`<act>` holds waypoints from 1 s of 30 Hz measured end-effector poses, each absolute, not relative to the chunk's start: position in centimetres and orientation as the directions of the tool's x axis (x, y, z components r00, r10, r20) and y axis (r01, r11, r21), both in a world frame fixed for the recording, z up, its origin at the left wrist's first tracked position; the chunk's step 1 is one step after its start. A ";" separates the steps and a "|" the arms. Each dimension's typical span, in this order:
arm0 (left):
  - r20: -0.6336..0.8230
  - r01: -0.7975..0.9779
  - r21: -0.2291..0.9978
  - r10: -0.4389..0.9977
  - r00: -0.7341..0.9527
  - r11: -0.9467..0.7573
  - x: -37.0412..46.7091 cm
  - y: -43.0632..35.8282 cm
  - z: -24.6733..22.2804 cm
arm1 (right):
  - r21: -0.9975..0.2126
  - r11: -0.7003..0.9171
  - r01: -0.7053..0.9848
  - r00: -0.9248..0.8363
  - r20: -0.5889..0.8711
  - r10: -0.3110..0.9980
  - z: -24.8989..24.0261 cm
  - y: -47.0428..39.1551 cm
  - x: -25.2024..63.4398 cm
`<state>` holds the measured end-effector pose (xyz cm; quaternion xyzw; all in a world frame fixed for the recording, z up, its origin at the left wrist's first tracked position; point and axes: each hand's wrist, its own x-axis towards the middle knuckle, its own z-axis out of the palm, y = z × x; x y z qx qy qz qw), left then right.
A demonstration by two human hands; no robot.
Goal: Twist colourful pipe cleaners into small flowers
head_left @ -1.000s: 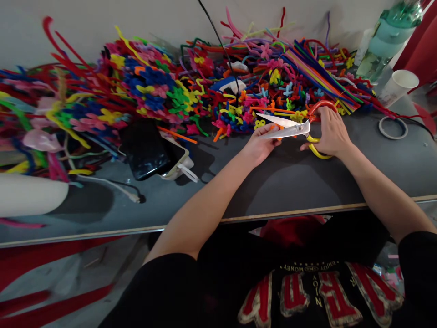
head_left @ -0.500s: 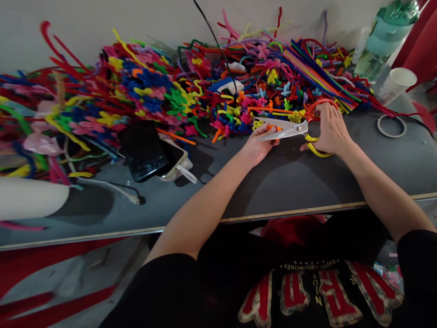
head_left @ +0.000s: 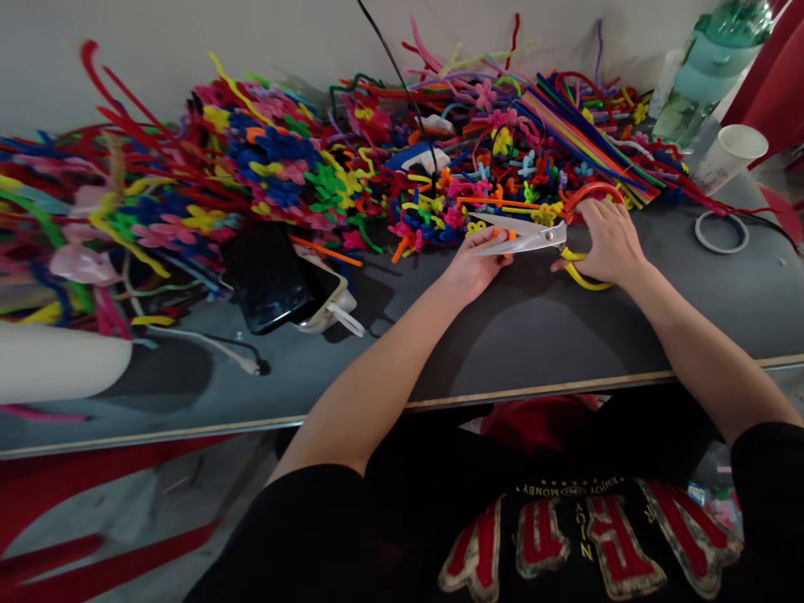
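My right hand (head_left: 610, 239) is closed on the handles of a pair of scissors (head_left: 533, 239), one handle orange-red and the other yellow. The blades are parted and point left. My left hand (head_left: 474, 266) pinches a small orange pipe-cleaner piece (head_left: 510, 244) at the lower blade, which crosses over the fingers. How much of the piece lies inside the fist is hidden. Just behind both hands is a heap of pipe-cleaner flowers (head_left: 440, 213) in many colours.
A black phone (head_left: 270, 280) rests on a pale case with a white strap (head_left: 345, 318) at left. A white cable (head_left: 213, 343) lies nearby. At right stand a paper cup (head_left: 732, 155) and a green bottle (head_left: 709, 75), with a tape ring (head_left: 721, 232) in front.
My left hand has shifted slightly, and the orange piece shows more beside the lower blade. The scissors and my right hand stay almost where they were.
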<state>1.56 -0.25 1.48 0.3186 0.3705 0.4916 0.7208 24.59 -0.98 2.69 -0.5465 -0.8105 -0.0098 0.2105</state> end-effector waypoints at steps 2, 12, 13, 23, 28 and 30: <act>-0.218 -0.463 0.830 0.945 0.244 0.311 1.6 -0.2 1.3 | -0.199 0.412 0.889 -0.328 0.349 0.878 2.6 -1.0 24.6; -0.238 -0.471 0.822 0.945 0.226 0.320 1.5 -0.2 1.2 | -0.205 0.423 0.882 -0.351 0.312 0.883 2.8 -1.1 24.6; -0.239 -0.478 0.817 0.945 0.226 0.321 1.5 -0.2 1.2 | -0.205 0.420 0.884 -0.349 0.310 0.885 2.9 -1.1 24.6; -0.234 -0.505 0.777 0.918 0.321 0.375 1.6 -0.8 1.7 | -0.207 0.400 0.893 -0.324 0.322 0.889 2.3 -1.0 24.6; -0.208 -0.462 0.823 0.932 0.298 0.331 1.8 -0.9 2.1 | -0.206 0.413 0.887 -0.337 0.323 0.885 2.3 -1.0 24.7; -0.210 -0.449 0.831 0.933 0.293 0.328 1.8 -0.9 2.1 | -0.207 0.419 0.884 -0.346 0.314 0.884 2.4 -1.0 24.7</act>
